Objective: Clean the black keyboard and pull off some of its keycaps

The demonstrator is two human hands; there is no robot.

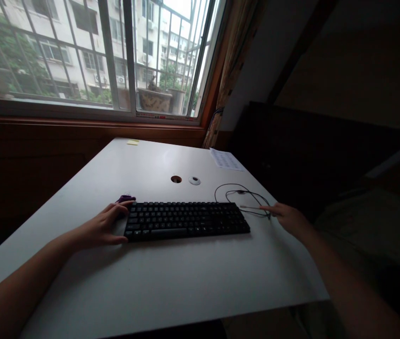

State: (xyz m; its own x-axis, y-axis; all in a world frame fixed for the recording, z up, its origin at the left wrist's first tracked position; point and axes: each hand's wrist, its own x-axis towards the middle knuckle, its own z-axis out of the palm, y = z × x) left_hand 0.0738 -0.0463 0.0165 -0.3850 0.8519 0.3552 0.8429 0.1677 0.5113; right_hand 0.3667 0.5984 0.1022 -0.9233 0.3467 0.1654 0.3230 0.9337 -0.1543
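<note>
A black keyboard [186, 220] lies flat on the white table [172, 282]. My left hand [104, 228] rests open against the keyboard's left end, thumb at its front corner and fingers near its back corner. A small purple object [125, 198] sits just behind those fingers. My right hand [288, 217] reaches to the table's right edge with a finger stretched out, touching a thin black cable [245, 195] that loops behind the keyboard's right end. A thin pale stick-like item [250, 207] lies beside that fingertip.
A round hole [176, 179] and a white round cap [195, 181] lie behind the keyboard. A printed paper sheet [225, 159] and a yellow sticky note [132, 141] sit near the far edge. A barred window [90, 52] and dark furniture [309, 155] border the table.
</note>
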